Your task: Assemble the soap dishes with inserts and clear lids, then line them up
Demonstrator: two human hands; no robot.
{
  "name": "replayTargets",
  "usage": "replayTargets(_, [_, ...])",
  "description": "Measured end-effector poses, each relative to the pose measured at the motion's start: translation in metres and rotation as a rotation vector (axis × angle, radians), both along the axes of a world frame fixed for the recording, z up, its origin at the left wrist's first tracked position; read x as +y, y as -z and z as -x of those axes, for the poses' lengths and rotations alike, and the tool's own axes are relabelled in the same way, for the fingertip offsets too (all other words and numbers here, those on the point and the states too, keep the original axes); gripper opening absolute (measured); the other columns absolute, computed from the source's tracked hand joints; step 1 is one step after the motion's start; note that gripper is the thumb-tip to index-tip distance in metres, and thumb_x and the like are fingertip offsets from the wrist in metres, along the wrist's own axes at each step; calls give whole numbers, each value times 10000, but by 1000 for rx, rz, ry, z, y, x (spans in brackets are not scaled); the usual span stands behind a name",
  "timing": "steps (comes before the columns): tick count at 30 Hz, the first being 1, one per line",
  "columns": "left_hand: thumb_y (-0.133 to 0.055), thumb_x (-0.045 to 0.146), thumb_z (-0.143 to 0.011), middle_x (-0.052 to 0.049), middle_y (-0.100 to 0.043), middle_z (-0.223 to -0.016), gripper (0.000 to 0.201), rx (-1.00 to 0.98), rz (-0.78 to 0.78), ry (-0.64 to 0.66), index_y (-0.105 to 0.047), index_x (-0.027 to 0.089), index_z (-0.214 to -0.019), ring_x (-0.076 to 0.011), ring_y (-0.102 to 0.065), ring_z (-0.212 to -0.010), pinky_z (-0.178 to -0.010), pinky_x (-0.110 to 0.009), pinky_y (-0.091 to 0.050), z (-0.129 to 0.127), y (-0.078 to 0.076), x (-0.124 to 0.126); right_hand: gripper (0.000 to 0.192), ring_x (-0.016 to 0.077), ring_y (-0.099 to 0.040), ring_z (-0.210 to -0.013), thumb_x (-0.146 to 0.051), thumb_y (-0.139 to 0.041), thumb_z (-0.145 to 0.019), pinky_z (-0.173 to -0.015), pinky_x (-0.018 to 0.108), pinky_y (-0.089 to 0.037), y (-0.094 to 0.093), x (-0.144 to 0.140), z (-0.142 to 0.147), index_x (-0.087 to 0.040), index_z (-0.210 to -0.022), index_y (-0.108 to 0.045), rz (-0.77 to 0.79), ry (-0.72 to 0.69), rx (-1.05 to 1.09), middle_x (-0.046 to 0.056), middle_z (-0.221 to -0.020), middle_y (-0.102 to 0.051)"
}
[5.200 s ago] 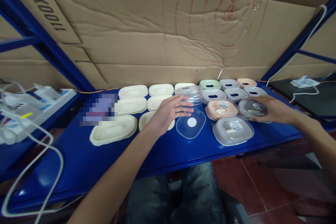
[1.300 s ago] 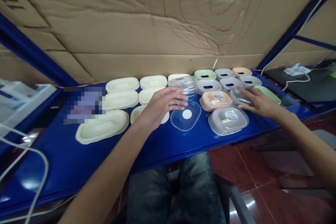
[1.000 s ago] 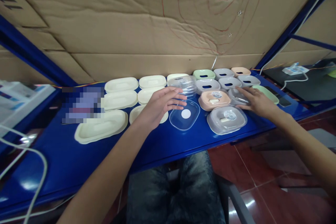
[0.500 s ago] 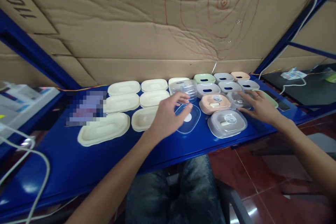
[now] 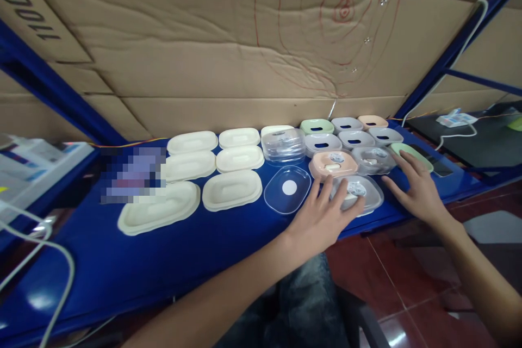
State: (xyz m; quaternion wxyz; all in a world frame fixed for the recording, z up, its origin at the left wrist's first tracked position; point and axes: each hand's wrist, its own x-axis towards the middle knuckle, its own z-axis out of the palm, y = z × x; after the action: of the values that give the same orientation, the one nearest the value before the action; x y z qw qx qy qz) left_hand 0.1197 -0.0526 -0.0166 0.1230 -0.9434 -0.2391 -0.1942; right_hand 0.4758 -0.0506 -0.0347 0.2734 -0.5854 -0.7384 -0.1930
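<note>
My left hand [image 5: 324,217] is open, fingers spread and slightly bent, over the left and near part of the front box [image 5: 369,190]; I cannot tell whether the fingertips press on it. My right hand [image 5: 420,190] is open too, fingers apart and gripping nothing, just to the right of that box. Its longer fingers reach to the near side of the green tray [image 5: 416,156], and again I cannot tell whether they touch.

The front box has a clear lid with a round sticker and sits near the table's front edge. Right behind it are the peach box [image 5: 332,160], on the left, and the grey box [image 5: 372,159], on the right, both with clear lids and stickers. Beyond them stand two rows of slotted shells [image 5: 354,138]: green, grey and peach at the back, three grey ones in front.

To the left of the front box, a single clear lid [image 5: 281,201] with a white dot lies flat on the blue table [image 5: 163,266]. Behind it is a lid stack [image 5: 283,149], overlapping a cream tray at the back. More cream trays [image 5: 232,190] lie in rows further left. A cardboard sheet [image 5: 183,49] with red rings drawn on it stands behind everything.
</note>
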Motion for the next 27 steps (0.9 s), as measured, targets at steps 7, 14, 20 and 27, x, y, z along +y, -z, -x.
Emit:
replayTargets(7, [-584, 267, -1078, -246, -495, -1695, 588, -40, 23, 23, -484, 210, -1655, -492, -471, -1588, -1278, -627, -391, 3, 2, 0, 820, 441, -543, -1530, -725, -536, -1028, -1281, 616, -426, 2, 9, -61, -113, -1567, -620, -122, 281, 29, 298, -1567, -607])
replayTargets(14, [-573, 246, -1075, -227, -474, -1729, 605, -83, 64, 54, -480, 228, -1672, -470, -422, -1633, -1295, -624, -397, 2, 6, 4, 768, 445, -620, -1416, -700, -427, -1032, -1210, 610, -465, 27, 28, -83, -96, -1397, -732, 45, 392, -2, 309, -1421, -687])
replayTargets(20, [-579, 293, -1088, -223, -488, -1717, 584, -89, 103, 68, -486, 223, -1660, -450, -391, -1654, -1324, -628, -360, 2, 3, 7, 581, 400, -677, -1319, -587, -465, -1032, -1196, 560, -458, 30, 29, -81, -142, -1240, -775, 80, 351, -16, 264, -1330, -767])
replayTargets(27, [-582, 391, -1106, -233, -463, -1730, 598, -110, 147, 98, -485, 201, -1665, -479, -338, -1676, -1342, -666, -336, 3, 2, 9, 565, 397, -713, -1248, -600, -512, -1011, -1197, 531, -444, 28, 28, -78, -145, -1202, -787, 79, 331, 1, 208, -1259, -826])
